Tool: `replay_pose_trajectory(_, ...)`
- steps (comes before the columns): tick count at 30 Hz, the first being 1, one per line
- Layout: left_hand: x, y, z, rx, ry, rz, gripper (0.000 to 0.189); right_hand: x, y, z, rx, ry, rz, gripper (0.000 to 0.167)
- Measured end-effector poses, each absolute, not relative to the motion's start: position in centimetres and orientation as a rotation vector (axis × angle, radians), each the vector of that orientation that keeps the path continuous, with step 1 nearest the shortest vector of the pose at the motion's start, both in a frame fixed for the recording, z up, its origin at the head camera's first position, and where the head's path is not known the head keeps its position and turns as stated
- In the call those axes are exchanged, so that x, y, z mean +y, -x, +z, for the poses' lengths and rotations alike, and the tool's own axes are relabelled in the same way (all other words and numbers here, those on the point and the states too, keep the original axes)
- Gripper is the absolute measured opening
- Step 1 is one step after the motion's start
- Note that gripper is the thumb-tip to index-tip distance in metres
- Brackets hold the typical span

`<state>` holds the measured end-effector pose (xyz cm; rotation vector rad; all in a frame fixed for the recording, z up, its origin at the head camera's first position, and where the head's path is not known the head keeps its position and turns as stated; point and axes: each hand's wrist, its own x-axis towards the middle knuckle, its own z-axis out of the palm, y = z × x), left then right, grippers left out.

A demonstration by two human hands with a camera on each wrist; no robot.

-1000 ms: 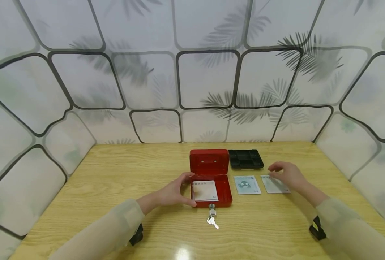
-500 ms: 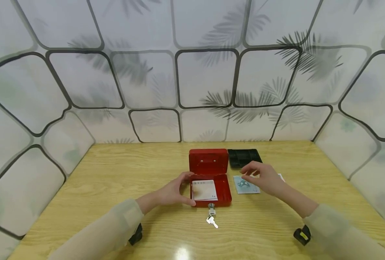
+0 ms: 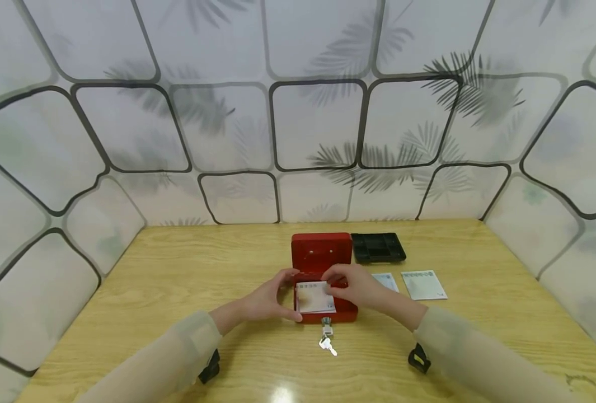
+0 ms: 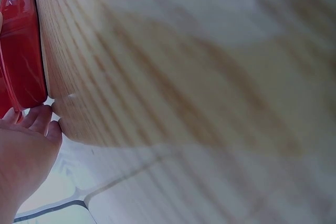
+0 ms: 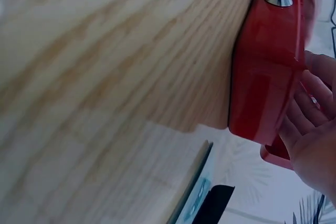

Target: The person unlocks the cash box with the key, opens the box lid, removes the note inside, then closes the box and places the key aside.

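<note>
A red cash box (image 3: 348, 315) stands with its lid (image 3: 308, 246) raised, and a stack of printed paper notes (image 3: 310, 299) lies inside. My left hand (image 3: 264, 299) holds the box's left side, thumb at the front corner and fingers at the rear. Over the box's right part is my right hand (image 3: 360, 285), its bent fingers and thumb apart at the right edge of the notes. In the right wrist view those fingers (image 5: 310, 103) reach over the box wall. Keys (image 3: 327, 342) hang from the lock (image 3: 326, 322) at the front.
Behind the right hand, a black compartment tray (image 3: 378, 248) lies on the wooden table (image 3: 202, 263). Right of the box are a bluish note stack (image 3: 387, 280), partly covered by the right hand, and a pale note stack (image 3: 423, 285). A patterned curtain (image 3: 318, 129) stands behind.
My right hand has moved left from the pale stack, across the bluish one, to the notes inside the cash box. My left hand has stayed at the box's left side.
</note>
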<state>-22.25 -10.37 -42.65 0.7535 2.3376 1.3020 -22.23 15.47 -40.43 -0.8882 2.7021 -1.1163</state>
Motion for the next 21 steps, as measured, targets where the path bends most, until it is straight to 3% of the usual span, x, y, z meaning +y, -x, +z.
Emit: replay_pose_trajectory(21,-10.5,22.1,-42.6,2.345,-0.791,1.298,0.088,13.3,23.2,-41.5,2.71,0.885,-0.855,0.025)
